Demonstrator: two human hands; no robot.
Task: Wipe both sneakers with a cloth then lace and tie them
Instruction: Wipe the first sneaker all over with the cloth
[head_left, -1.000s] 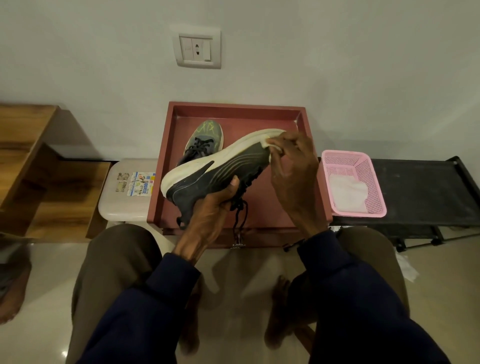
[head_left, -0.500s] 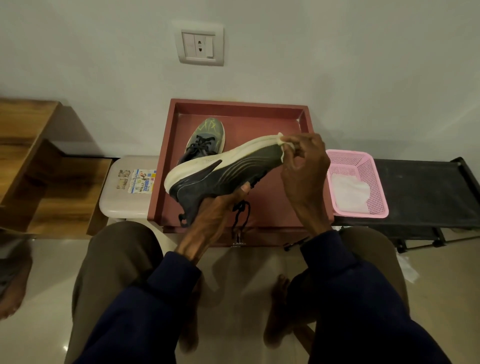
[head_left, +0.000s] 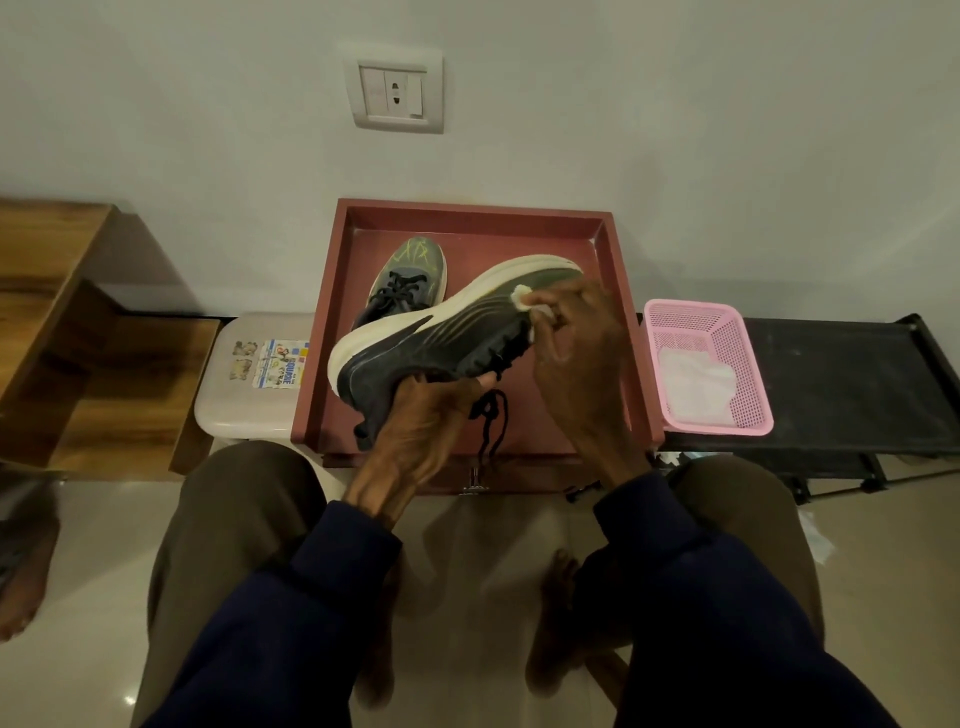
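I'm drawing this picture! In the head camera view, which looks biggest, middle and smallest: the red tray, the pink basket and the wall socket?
Largest to smallest, as they look in this view:
1. red tray
2. pink basket
3. wall socket

The socket sits farther away on the wall, so it may look a bit smaller than it really is.

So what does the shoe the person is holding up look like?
The held sneaker is dark, navy to black, with pale curved lines on its side and a thick cream sole. It is tipped on its side above the red tray, sole facing away, toe toward the right. The left hand holds it from below near the heel. The right hand presses a small white cloth against the side near the toe. Its black laces dangle loose.
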